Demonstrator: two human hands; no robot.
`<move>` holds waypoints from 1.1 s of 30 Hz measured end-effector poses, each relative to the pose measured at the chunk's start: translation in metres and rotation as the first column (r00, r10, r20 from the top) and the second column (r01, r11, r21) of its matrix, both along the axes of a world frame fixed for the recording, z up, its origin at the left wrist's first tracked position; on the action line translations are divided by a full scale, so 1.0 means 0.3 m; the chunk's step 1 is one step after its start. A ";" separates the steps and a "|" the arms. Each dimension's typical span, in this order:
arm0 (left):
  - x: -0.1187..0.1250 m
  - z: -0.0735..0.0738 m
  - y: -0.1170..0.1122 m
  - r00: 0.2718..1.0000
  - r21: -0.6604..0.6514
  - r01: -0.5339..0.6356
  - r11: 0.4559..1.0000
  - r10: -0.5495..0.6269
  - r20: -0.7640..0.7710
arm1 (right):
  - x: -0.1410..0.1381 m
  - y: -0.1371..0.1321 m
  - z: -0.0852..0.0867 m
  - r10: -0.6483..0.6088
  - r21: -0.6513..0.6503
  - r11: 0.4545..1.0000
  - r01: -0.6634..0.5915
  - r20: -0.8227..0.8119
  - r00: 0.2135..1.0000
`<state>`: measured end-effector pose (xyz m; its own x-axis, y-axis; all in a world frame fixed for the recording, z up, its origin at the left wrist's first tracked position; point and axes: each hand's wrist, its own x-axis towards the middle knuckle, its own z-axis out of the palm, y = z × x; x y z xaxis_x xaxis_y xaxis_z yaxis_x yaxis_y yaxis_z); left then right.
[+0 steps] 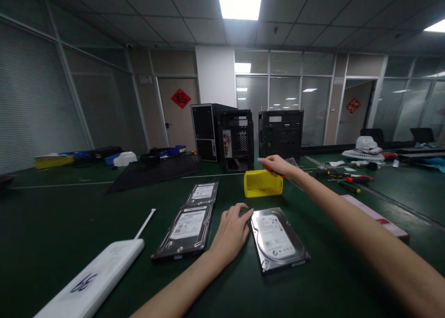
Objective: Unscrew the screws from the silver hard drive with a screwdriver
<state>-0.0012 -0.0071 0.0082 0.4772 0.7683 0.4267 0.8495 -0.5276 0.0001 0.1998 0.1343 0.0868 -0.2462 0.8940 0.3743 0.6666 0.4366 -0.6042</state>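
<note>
My left hand (232, 230) rests on the green table with fingers spread, the index fingertip at the near-left corner region of a silver hard drive (278, 237). To its left lie two more hard drives (187, 223) (203, 192), labels facing up, one behind the other. Farther off, my right hand (277, 165) is closed above a yellow plastic bin (263, 184) lying with its opening toward me. Something red, like a tool handle, shows under its fingers; most of it is hidden.
Black computer cases (237, 139) (281, 135) stand at the back. A white power bank-like box (100, 271) lies at front left. Screwdrivers and pliers (349, 178) lie at right, near a pinkish flat box (375, 216). A black mat (153, 172) lies back left.
</note>
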 end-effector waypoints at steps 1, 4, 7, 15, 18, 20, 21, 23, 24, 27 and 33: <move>0.000 0.000 0.001 1.000 0.000 0.001 1.000 -0.001 0.000 | -0.012 -0.001 -0.019 0.001 -0.010 1.000 -0.001 0.059 0.998; 0.000 -0.001 0.004 1.000 -0.001 0.002 1.000 -0.002 0.000 | -0.059 -0.009 -0.085 -0.034 -0.004 0.999 0.036 0.245 0.969; -0.003 -0.005 0.005 1.000 0.000 0.000 1.000 0.000 0.004 | -0.097 -0.023 -0.133 -0.048 -0.005 0.999 0.053 0.376 0.925; -0.002 -0.012 0.010 1.000 0.020 0.009 1.000 -0.010 0.020 | -0.091 -0.049 -0.065 -0.033 0.043 0.999 0.014 0.496 0.867; 0.000 -0.010 0.010 0.999 0.027 0.016 1.000 -0.017 0.028 | -0.091 -0.068 -0.049 -0.002 0.064 0.997 -0.035 0.508 0.861; 0.000 -0.008 0.008 0.999 0.030 0.018 0.999 -0.019 0.036 | -0.093 -0.087 -0.053 0.039 0.066 0.994 -0.084 0.514 0.857; 0.001 -0.006 0.007 0.999 0.029 0.016 0.999 -0.017 0.039 | -0.093 -0.096 -0.057 0.058 0.064 0.992 -0.106 0.517 0.854; 0.001 -0.002 0.004 0.999 0.024 0.011 1.000 -0.012 0.039 | -0.092 -0.114 -0.064 0.087 0.058 0.989 -0.137 0.522 0.848; 0.002 0.001 0.003 0.999 0.021 0.009 1.000 -0.010 0.036 | -0.090 -0.121 -0.066 0.095 0.057 0.988 -0.147 0.523 0.847; 0.003 0.006 0.000 1.000 0.018 0.009 1.000 -0.009 0.026 | -0.080 -0.135 -0.055 0.109 0.059 0.985 -0.163 0.519 0.848; 0.004 0.006 0.000 1.000 0.024 -0.001 1.000 0.001 0.028 | -0.061 -0.119 -0.027 0.070 0.061 0.991 -0.116 0.505 0.860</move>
<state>0.0001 -0.0072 0.0101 0.4637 0.7582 0.4583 0.8499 -0.5268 0.0116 0.1815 0.0985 0.0787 -0.5016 0.8273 0.2529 0.8225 0.5467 -0.1570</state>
